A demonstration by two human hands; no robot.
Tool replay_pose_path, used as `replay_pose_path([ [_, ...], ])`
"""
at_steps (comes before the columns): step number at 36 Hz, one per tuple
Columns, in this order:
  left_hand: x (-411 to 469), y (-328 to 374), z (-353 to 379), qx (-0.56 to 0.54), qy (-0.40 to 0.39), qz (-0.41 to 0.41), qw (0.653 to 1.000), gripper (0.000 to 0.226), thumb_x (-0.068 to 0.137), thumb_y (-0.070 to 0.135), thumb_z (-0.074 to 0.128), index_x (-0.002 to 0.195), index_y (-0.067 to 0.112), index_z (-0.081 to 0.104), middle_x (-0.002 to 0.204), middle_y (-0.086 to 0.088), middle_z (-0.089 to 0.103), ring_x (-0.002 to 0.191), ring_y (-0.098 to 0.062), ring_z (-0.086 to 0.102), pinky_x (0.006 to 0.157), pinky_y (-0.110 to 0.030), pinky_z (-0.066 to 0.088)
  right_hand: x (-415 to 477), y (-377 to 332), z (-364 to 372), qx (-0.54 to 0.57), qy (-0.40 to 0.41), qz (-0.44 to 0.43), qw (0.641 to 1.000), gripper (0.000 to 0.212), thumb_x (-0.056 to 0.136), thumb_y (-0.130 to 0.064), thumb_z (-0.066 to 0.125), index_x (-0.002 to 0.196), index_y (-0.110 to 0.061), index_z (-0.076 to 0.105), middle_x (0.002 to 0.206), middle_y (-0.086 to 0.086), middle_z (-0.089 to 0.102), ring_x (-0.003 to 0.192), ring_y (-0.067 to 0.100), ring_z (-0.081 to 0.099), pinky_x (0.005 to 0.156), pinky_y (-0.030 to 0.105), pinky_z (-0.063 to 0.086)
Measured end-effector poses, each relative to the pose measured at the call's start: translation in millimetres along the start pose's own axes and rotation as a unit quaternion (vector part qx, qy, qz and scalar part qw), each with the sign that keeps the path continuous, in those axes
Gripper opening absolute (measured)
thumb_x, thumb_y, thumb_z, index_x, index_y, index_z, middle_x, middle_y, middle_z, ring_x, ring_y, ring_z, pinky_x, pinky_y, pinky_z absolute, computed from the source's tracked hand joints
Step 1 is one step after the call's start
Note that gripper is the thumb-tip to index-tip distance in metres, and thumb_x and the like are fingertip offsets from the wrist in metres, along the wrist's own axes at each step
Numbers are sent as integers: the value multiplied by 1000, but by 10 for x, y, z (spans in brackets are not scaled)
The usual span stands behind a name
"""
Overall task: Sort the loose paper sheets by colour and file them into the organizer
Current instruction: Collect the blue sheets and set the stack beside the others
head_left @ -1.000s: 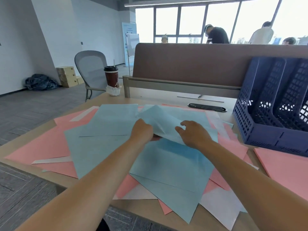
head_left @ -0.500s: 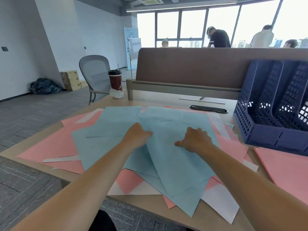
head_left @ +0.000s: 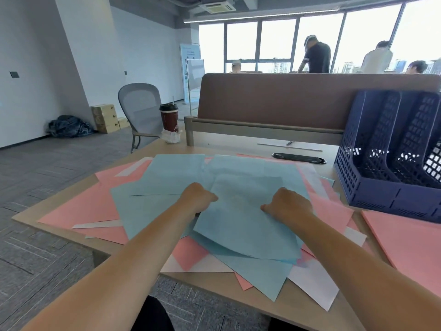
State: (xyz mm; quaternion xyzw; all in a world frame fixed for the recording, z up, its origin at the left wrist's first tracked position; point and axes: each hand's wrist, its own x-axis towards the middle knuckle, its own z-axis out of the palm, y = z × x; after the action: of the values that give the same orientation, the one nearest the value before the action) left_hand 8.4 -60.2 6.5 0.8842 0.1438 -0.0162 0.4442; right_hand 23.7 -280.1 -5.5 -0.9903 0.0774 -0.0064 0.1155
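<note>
Blue sheets [head_left: 243,225] sit gathered on the worktop [head_left: 214,283] over the pink sheets [head_left: 78,211], left hand [head_left: 198,199] and right hand [head_left: 288,206] each pinching a side edge. I'd square them up first, then lift toward the organizer [head_left: 372,187] so nothing slips out.

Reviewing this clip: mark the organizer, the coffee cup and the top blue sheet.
organizer [head_left: 391,199]: head view, on its low front wall.
coffee cup [head_left: 169,121]: head view, on its dark red body.
top blue sheet [head_left: 245,225]: head view, on its bare middle.
</note>
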Motion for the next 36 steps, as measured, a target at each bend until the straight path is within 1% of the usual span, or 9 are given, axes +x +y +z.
replay_pose_path([
  [3, 9, -3, 16, 0, -32, -13, 999, 21, 85, 16, 70, 98, 3, 60, 97, -13, 63, 90, -30, 64, 78, -33, 50, 4, 5, 2, 5, 3, -1, 1000, 45, 86, -51, 63, 109, -12, 55, 93, 3, 59, 90, 28, 60, 71, 31, 43],
  [6, 2, 1, 34, 26, -36, 2, 999, 3, 85, 4, 62, 83, 5, 59, 87, -10, 61, 74, -22, 57, 66, -27, 45, 21, 12, 17, 18, 16, -5, 1000, 52, 89, -54, 59, 117, -11, 49, 111, 8, 64, 103, 31, 62, 74, 33, 42],
  [9, 50, -44, -4, -27, -1, 38, 999, 17, 82, 0, 58, 96, -5, 65, 89, -14, 64, 74, -24, 57, 64, -27, 41, 42, 1, 23, 49, 39, -3, 998, 60, 91, -55, 55, 129, -11, 43, 124, 13, 57, 116, 35, 56, 85, 38, 44],
  [14, 110, -103, -194, -120, 53, 69, 989, 8, 86, 2, 59, 90, 8, 63, 86, -5, 62, 73, -20, 54, 63, -26, 37, 168, -182, 22, 164, 55, 3, 985, 61, 90, -53, 55, 127, -5, 45, 127, 18, 53, 120, 38, 52, 94, 44, 44],
  [18, 238, -179, -400, -136, 90, 69, 984, 9, 87, 2, 59, 80, 7, 59, 73, -5, 53, 60, -18, 45, 54, -26, 29, 292, -478, -31, 354, 1, 6, 935, 40, 92, -44, 64, 88, -4, 64, 97, 15, 68, 81, 27, 64, 65, 32, 46],
  [22, 459, -337, -652, -123, 121, 50, 984, 16, 85, 4, 61, 71, 9, 55, 64, -3, 48, 54, -19, 41, 51, -25, 26, 494, -817, 36, 491, -83, 33, 866, 20, 82, -17, 73, 77, -1, 63, 80, 17, 67, 72, 28, 65, 69, 40, 52],
  [29, 801, -568, -1019, -47, 158, 38, 985, 22, 83, 4, 62, 62, 7, 56, 62, -7, 54, 54, -20, 48, 42, -20, 33, 773, -1426, 228, 399, -45, -33, 915, 13, 77, -7, 65, 81, 4, 69, 84, 20, 72, 80, 36, 69, 73, 45, 57],
  [32, 975, -684, -1132, -33, 169, 24, 985, 11, 80, 4, 60, 82, -4, 67, 76, -18, 64, 65, -26, 56, 57, -26, 38, 852, -1673, 292, 353, -30, -69, 933, 13, 79, -6, 58, 78, 4, 66, 79, 17, 66, 69, 30, 59, 62, 33, 43],
  [36, 1155, -802, -1238, 31, 158, 4, 987, 10, 78, 1, 55, 73, 8, 60, 70, -11, 50, 65, -24, 45, 60, -31, 30, 946, -1951, 367, 284, -32, -95, 954, 15, 83, -12, 55, 83, -4, 68, 88, 13, 67, 80, 30, 62, 64, 31, 43],
])
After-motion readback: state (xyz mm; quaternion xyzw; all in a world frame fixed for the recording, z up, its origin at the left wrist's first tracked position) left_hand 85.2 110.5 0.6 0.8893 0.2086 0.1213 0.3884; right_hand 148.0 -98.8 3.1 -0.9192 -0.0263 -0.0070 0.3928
